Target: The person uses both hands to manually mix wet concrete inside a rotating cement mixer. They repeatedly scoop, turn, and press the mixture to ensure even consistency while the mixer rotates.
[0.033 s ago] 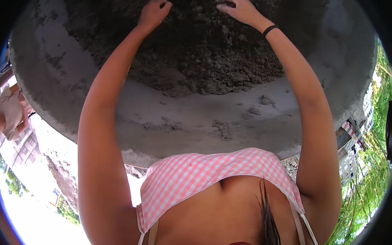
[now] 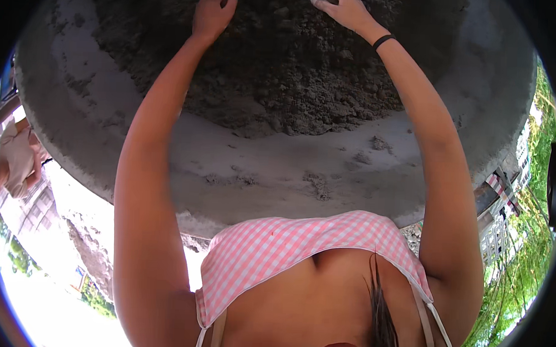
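Dark, crumbly grey material like damp cement mix or soil [image 2: 311,95] lies in a wide round grey basin [image 2: 240,190]. Over its far part, at the top of the view, I hold out both arms. My left hand [image 2: 214,17] has loosely curled fingers, with a gap between thumb and forefinger and nothing visible in it. To its right, my right hand [image 2: 348,11] has its thumb apart from the fingers, and the fingertips run to the frame's upper edge. Greyish dust marks its thumb. The palms are turned from sight. A black band [image 2: 383,41] circles my right wrist.
The basin's thick near rim passes close to my pink checked top [image 2: 300,235]. Another person in a beige garment [image 2: 16,158] is beyond the rim at left. Green foliage [image 2: 513,273] hangs at right. Small clumps [image 2: 317,184] stick to the basin's near wall.
Both hands have shifted slightly farther up the view, with the left also moving a little left. The right fingertips now leave the frame. The material looks the same.
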The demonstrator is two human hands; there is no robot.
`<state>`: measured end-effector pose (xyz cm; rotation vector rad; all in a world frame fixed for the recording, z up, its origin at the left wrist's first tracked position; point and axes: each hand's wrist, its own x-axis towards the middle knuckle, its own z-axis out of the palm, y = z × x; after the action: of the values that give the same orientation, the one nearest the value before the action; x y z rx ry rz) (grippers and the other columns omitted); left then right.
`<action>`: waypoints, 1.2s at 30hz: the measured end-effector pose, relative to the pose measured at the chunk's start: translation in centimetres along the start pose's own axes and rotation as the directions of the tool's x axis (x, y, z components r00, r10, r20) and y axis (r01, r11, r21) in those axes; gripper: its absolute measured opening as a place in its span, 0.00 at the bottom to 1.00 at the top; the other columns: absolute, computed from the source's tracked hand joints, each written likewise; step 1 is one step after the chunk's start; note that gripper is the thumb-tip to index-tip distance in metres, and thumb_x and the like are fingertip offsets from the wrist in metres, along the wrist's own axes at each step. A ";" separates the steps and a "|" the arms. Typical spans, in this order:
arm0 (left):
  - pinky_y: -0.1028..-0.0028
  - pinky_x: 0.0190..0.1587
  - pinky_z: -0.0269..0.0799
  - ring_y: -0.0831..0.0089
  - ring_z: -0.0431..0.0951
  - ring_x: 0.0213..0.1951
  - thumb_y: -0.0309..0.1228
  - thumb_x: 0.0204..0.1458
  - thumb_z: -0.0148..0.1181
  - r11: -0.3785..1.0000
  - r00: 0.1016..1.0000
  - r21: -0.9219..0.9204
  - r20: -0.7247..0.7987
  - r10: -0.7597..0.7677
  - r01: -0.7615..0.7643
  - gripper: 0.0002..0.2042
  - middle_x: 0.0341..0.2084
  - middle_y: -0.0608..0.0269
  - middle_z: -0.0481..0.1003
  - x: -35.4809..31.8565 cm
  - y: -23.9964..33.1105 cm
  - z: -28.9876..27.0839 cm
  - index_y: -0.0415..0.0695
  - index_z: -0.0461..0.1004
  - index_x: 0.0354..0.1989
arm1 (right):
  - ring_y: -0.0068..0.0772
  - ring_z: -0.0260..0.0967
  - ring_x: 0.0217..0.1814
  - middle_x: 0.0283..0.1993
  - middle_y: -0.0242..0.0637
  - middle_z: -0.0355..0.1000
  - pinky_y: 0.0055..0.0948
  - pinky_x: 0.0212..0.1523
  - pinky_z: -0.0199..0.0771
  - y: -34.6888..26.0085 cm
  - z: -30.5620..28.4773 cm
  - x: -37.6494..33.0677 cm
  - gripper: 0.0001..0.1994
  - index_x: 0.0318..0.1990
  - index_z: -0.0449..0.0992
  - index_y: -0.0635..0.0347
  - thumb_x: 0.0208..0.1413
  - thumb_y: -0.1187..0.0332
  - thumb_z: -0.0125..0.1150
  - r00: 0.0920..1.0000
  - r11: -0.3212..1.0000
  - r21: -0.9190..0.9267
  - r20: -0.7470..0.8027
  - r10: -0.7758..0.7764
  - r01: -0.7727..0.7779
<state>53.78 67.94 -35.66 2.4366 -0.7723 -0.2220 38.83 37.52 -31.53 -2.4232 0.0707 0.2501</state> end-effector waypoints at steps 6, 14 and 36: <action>0.43 0.60 0.54 0.40 0.52 0.65 0.58 0.56 0.42 0.945 0.963 0.224 0.068 -0.261 0.240 0.28 0.65 0.51 0.55 -2.9 -4.6 3.7 0.59 0.68 0.60 | 0.64 0.42 0.71 0.69 0.35 0.58 0.70 0.63 0.47 -3.4 11.4 0.1 0.45 0.66 0.61 0.46 0.43 0.32 0.59 0.967 0.922 -0.300 0.002 0.256 -0.244; 0.40 0.63 0.43 0.44 0.47 0.67 0.51 0.60 0.36 0.978 0.949 0.207 0.305 -0.081 0.017 0.22 0.66 0.56 0.55 -6.4 -6.1 8.9 0.58 0.65 0.59 | 0.60 0.49 0.67 0.66 0.35 0.60 0.62 0.59 0.62 -7.6 12.3 -3.5 0.36 0.66 0.61 0.42 0.48 0.49 0.64 0.902 0.857 -0.514 0.387 0.192 0.039; 0.43 0.65 0.49 0.35 0.43 0.67 0.58 0.56 0.43 0.871 0.979 0.490 0.192 -0.067 -0.037 0.31 0.68 0.46 0.48 -5.7 -4.7 -2.9 0.59 0.59 0.66 | 0.46 0.70 0.54 0.50 0.44 0.75 0.48 0.52 0.71 -6.3 5.0 -9.5 0.24 0.55 0.74 0.58 0.57 0.53 0.55 0.498 0.973 -0.174 0.837 0.226 -0.151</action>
<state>52.27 75.73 -35.99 2.9361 -0.9992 -0.3173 29.42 45.40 -29.39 -2.0811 -0.1274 1.5624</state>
